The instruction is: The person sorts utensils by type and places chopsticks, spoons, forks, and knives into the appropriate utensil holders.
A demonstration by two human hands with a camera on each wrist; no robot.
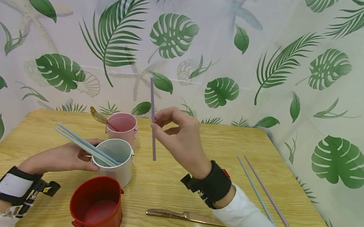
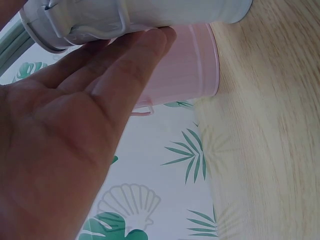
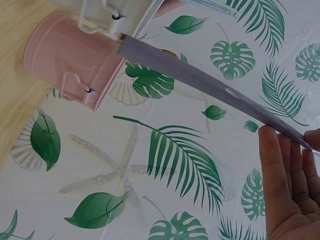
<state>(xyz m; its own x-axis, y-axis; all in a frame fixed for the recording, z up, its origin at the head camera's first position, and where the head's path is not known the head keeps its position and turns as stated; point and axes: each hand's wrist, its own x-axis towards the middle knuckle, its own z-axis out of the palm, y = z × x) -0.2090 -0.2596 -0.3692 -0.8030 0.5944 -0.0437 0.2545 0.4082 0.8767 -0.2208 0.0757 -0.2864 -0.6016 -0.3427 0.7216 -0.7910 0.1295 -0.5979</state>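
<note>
My right hand (image 1: pixel 183 135) pinches a purple chopstick (image 1: pixel 153 145) between thumb and fingers, holding it nearly upright above the table. In the right wrist view the purple chopstick (image 3: pixel 190 77) stretches from the fingertips toward the buckets. My left hand (image 1: pixel 66 158) grips the white bucket (image 1: pixel 121 174) at its left side, thumb in front and fingers partly hidden behind. Blue and pale green chopsticks (image 1: pixel 80 144) lean out of that bucket to the left, over the hand. The left wrist view has the fingers against the white bucket's wall (image 2: pixel 165 12).
Behind the white bucket stands a pink bucket (image 1: pixel 121 123) holding a spoon (image 1: pixel 98 115). A red bucket (image 1: pixel 116 215) is in front. A knife (image 1: pixel 183 216) lies near the front edge; a blue chopstick (image 1: pixel 254 187) and another purple chopstick (image 1: pixel 267 191) lie at the right.
</note>
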